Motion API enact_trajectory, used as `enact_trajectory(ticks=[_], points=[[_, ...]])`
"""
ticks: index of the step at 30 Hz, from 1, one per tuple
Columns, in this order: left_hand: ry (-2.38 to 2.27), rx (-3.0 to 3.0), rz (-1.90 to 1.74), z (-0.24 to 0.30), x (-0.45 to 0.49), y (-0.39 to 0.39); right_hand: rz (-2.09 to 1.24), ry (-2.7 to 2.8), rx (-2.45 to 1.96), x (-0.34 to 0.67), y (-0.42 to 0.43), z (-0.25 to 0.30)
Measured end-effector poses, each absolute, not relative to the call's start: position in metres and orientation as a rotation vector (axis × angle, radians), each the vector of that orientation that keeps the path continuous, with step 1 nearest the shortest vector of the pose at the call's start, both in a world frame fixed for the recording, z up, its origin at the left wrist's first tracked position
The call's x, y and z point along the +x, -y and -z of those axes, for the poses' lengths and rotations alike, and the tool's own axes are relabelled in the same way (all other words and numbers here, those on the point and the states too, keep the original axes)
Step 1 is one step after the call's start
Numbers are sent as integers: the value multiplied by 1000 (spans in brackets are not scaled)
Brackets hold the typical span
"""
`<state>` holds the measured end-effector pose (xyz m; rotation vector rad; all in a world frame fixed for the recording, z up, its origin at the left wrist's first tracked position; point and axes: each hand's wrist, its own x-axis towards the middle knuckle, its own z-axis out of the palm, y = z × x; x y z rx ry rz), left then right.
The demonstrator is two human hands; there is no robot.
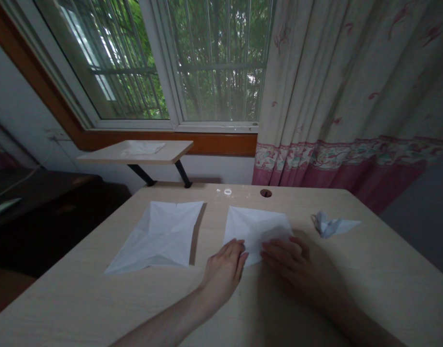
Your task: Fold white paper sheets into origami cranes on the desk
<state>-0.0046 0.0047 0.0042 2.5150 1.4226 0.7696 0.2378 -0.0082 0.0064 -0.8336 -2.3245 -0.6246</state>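
Wood-grain desk [98, 308]: creased white paper sheet [253, 222] lies mid-desk. Left hand [224, 270], right hand [293, 265] rest on near part; I can't tell whether either pinches. Uneven pressure could skew sheet; stray right hand could knock origami figure [328, 226].

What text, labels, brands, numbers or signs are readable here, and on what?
None readable.
Sheet under the hands, flat sheet to its left, folded paper piece: no legible writing.
Curtain: decorative pattern, no lettering seen.
Pale flat object at the left edge and wall fitting: too small and blurred to tell whether they're marked.
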Motion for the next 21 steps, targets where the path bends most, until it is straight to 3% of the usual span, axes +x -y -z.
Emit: enact_trajectory(ticks=[21], points=[[-1029, 2637, -933, -16, -7, 4, 517, 2392, -1130, 253, -4, 18]])
